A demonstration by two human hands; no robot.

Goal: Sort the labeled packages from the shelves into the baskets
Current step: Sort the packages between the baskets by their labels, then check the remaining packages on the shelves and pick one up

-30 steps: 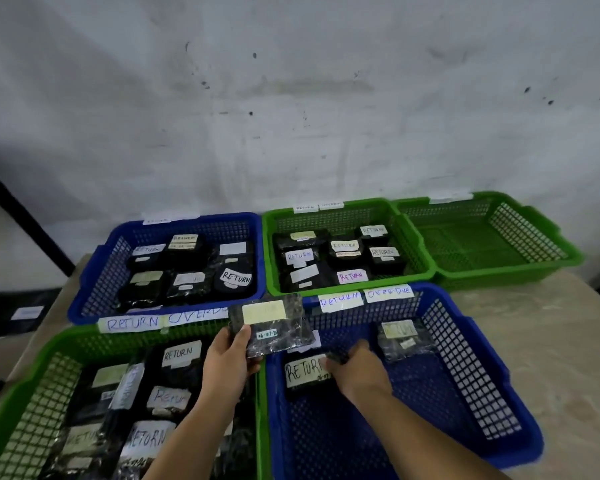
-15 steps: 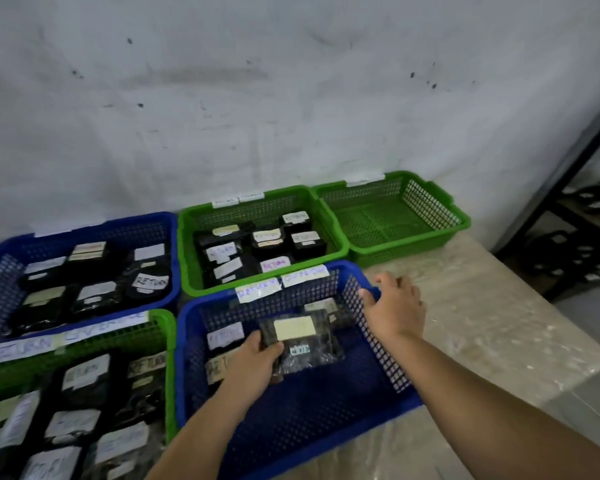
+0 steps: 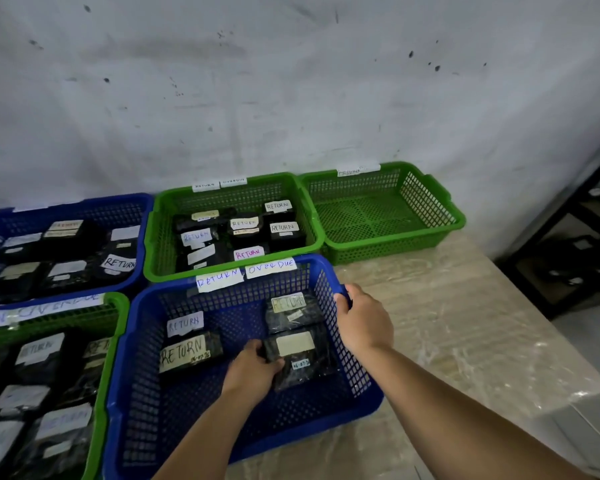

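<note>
Two hands are working at the near blue plastic mesh basket (image 3: 174, 424). Left hand (image 3: 255, 370) is gripping the left edge of a black plastic-wrapped package (image 3: 300, 360), which is lying on the basket floor toward the right wall, carrying a blank pale label and a small blue date sticker. Right hand (image 3: 364, 322) is curling its fingers over the basket's right rim. Bare basket floor is lying open nearer the person. Right of the basket, the pale marbled table (image 3: 465, 341) is running out to its right edge.
</note>
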